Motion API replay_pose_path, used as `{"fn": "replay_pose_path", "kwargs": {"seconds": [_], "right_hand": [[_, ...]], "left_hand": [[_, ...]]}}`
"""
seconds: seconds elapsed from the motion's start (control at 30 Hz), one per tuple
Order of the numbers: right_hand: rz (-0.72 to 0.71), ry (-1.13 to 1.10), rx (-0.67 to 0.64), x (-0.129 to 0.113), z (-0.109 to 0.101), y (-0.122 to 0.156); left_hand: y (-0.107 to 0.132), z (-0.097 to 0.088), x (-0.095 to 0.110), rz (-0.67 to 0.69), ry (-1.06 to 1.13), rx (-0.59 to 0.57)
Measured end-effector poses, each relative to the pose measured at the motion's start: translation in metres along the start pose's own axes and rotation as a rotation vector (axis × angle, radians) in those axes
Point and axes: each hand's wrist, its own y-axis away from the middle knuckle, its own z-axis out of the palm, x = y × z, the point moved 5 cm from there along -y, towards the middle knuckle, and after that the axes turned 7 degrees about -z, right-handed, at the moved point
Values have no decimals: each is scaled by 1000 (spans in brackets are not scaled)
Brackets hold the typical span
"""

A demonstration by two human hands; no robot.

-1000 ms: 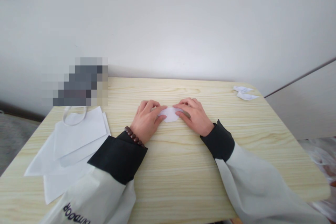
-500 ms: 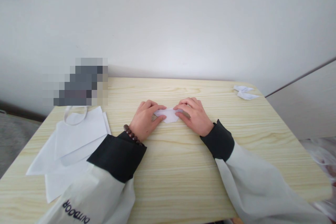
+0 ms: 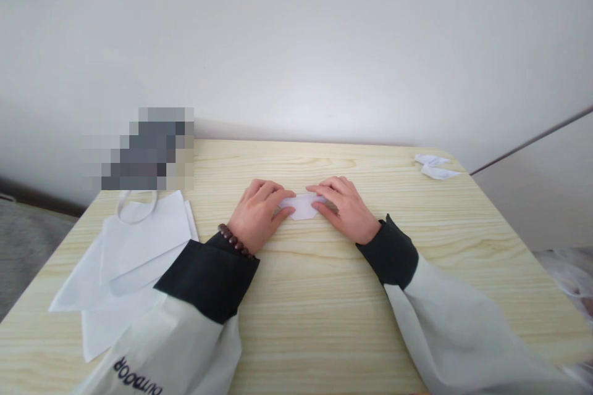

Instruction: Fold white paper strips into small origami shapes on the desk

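A small folded piece of white paper (image 3: 304,207) lies at the middle of the table, its near edge cut to a blunt, angled outline. My left hand (image 3: 260,210) pinches its left end between thumb and fingers; a dark bead bracelet circles that wrist. On the right end, my right hand (image 3: 345,207) grips the paper with the thumb at the near side and the index finger along the far edge. The fingers cover both ends of the paper.
Loose white sheets (image 3: 139,241) overlap on the left, with a white tape-like ring (image 3: 137,207) on top. Behind them stands a blurred dark object (image 3: 148,151). Two folded white paper pieces (image 3: 438,168) rest at the table's (image 3: 315,308) far right corner, near the wall (image 3: 306,43).
The whole view has shifted slightly. My right index finger has lifted or slid a little along the far edge; both hands stay on the folded paper.
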Motion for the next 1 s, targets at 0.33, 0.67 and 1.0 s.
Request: {"fn": "replay_pose_path", "kwargs": {"seconds": [0.33,0.67,1.0], "right_hand": [[-17,-22,15,-2,0,-1],[-68,-44,9,-4,2,-2],[-128,138,-79,-9,3,-1]], "left_hand": [[0,-4,5,59,-84,63],[1,-4,10,150,-178,95],[1,0,6,190,-187,23]]}}
